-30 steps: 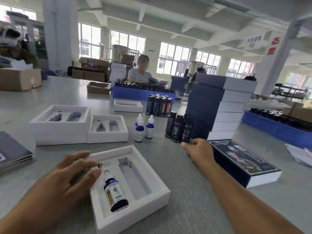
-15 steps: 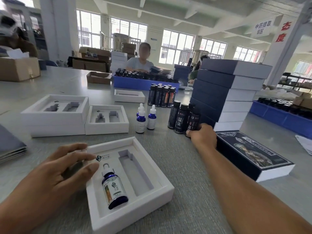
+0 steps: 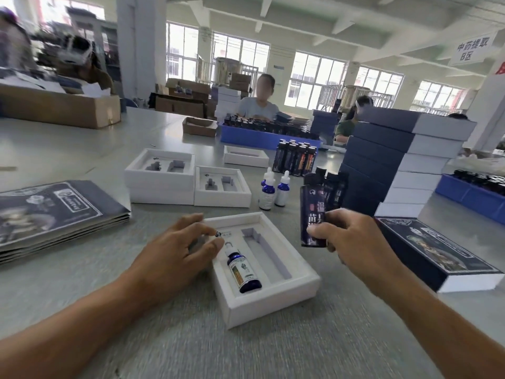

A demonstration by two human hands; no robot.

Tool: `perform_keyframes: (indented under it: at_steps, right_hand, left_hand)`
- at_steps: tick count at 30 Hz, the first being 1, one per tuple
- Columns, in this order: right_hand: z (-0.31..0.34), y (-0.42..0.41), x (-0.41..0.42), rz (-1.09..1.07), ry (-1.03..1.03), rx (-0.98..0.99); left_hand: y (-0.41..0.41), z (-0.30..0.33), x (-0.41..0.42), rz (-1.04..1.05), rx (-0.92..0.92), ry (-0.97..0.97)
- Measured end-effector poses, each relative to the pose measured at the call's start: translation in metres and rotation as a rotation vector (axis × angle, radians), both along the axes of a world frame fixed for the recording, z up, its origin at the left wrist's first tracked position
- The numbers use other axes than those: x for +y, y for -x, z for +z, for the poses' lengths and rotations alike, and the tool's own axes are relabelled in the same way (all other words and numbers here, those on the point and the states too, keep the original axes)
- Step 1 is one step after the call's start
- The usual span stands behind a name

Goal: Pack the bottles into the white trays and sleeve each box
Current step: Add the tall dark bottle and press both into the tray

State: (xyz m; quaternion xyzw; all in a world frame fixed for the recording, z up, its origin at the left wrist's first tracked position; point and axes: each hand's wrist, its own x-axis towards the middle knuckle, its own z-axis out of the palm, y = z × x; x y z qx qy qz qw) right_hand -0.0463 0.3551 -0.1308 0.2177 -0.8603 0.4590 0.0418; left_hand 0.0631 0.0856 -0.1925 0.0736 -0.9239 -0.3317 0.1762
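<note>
Above the tray (image 3: 273, 305), right hand (image 3: 352, 239) grips dark bottles (image 3: 314, 214) (several).

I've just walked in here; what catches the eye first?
Front and centre, a white tray holds one blue dropper bottle, the slot beside it unfilled. The right hand holds a dark bottle just above it; the left hand rests on the tray's edge. A stack of navy boxes stands behind.

Single head cam, wide-angle, fwd & down over grey table (image 3: 273, 351), hands close, workshop far behind.
</note>
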Motion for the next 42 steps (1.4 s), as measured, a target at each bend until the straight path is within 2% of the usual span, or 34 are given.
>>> perform_keyframes:
  at_steps: [4,8,11,15,27,32,42]
  right_hand:
    - [-0.001,-0.034,-0.029,0.095,-0.245,0.127]
    - [-0.01,-0.041,-0.044,0.037,-0.497,0.277]
    - [-0.014,-0.042,-0.043,-0.005,-0.563,0.438]
    - [-0.019,-0.04,-0.039,0.02,-0.623,0.492]
    - [-0.028,-0.038,-0.031,0.117,-0.592,0.399]
    - [-0.033,-0.036,-0.029,0.203,-0.536,0.229]
    - [-0.025,-0.022,-0.031,0.259,-0.546,0.068]
  left_hand:
    - [-0.001,-0.001,-0.001,-0.008,-0.004,-0.013]
    - [-0.001,-0.001,0.0,-0.014,-0.016,0.003]
    - [-0.001,-0.002,-0.001,-0.014,0.001,-0.018]
    - [-0.001,-0.003,-0.001,-0.015,0.005,-0.012]
    - [-0.002,-0.001,0.001,-0.012,-0.002,0.007]
    - [-0.001,-0.002,0.0,-0.004,-0.002,0.011]
    - [0.0,-0.003,0.001,0.009,0.0,-0.035]
